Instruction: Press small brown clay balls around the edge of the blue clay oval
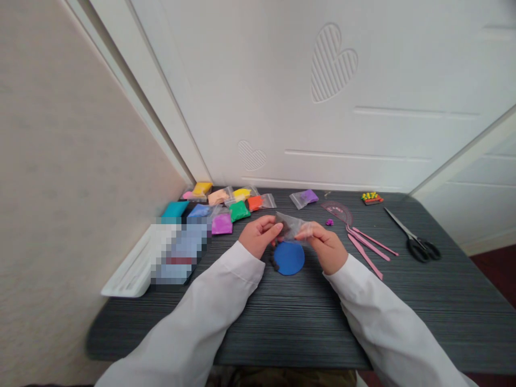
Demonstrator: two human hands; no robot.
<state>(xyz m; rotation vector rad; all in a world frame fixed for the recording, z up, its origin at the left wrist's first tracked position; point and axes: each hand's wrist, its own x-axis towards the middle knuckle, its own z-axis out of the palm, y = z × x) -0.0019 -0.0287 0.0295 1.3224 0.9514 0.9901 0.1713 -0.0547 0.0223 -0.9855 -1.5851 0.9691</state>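
Observation:
Between my two hands a clear zip bag (pixel 291 226) with something dark inside is held over the table. My left hand (pixel 260 236) pinches its left end between thumb and fingers. The bag's right end is gripped by my right hand (pixel 324 244). Just below the bag lies a flat blue clay disc (pixel 289 259). Small dark lumps (pixel 275 263) line the disc's left edge; its top edge is partly covered by the bag and fingers.
Bagged coloured clay, such as green (pixel 239 210) and magenta (pixel 222 224), lies back left near a white tray (pixel 133 269). Pink tools (pixel 365 255), a protractor (pixel 337 211), a purple clay bit (pixel 329 222) and black-handled scissors (pixel 419 244) lie right. A white panel (pixel 342 145) stands behind the table.

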